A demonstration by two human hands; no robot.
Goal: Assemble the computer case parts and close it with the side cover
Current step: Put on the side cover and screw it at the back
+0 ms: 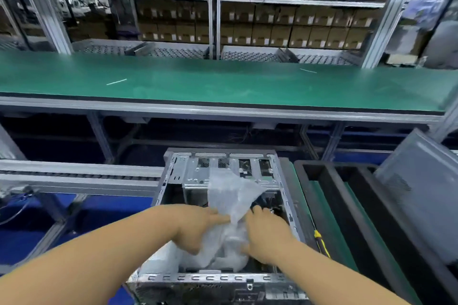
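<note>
A clear plastic bag (230,203) is gripped by both hands, left (198,224) and right (266,233), inside the open computer case (173,176). A grey side cover (421,190) is seen leaning to the right.

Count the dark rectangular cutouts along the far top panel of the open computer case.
4, side by side on the computer case: one far left, one left of centre, one right of centre, one far right. The plastic bag may hide more below.

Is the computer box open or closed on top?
Open. The computer case has no cover on top; its metal insides show, and both hands reach in, holding a plastic bag.
</note>
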